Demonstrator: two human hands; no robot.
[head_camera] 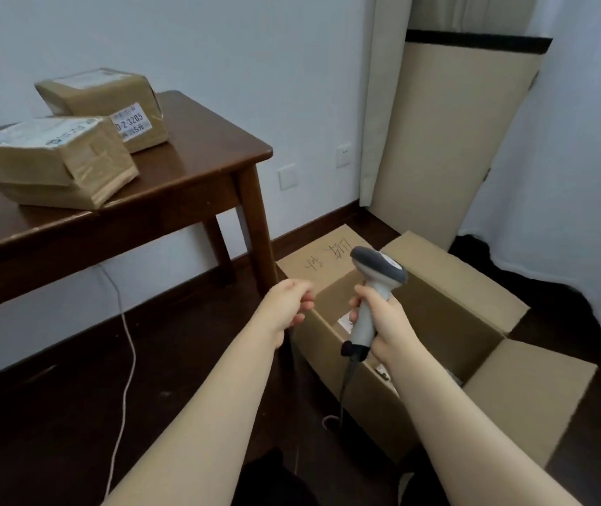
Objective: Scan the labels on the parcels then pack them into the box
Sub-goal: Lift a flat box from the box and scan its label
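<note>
Two brown taped parcels lie on the dark wooden table [196, 177]: a near one [54, 162] at the left and a far one [109, 107] with a white label facing me. An open cardboard box [437, 323] sits on the floor at the right, flaps spread; a parcel with a white label [344, 319] shows inside, mostly hidden. My right hand [383, 319] grips a grey handheld scanner [375, 283] over the box. My left hand [288, 301] hovers at the box's left edge, fingers loosely curled, holding nothing that I can see.
A white cable [123, 359] runs down from under the table across the dark floor. A tall cardboard sheet [448, 140] leans against the wall behind the box, beside white curtains [584, 140]. The table leg [255, 228] stands close to the box's left flap.
</note>
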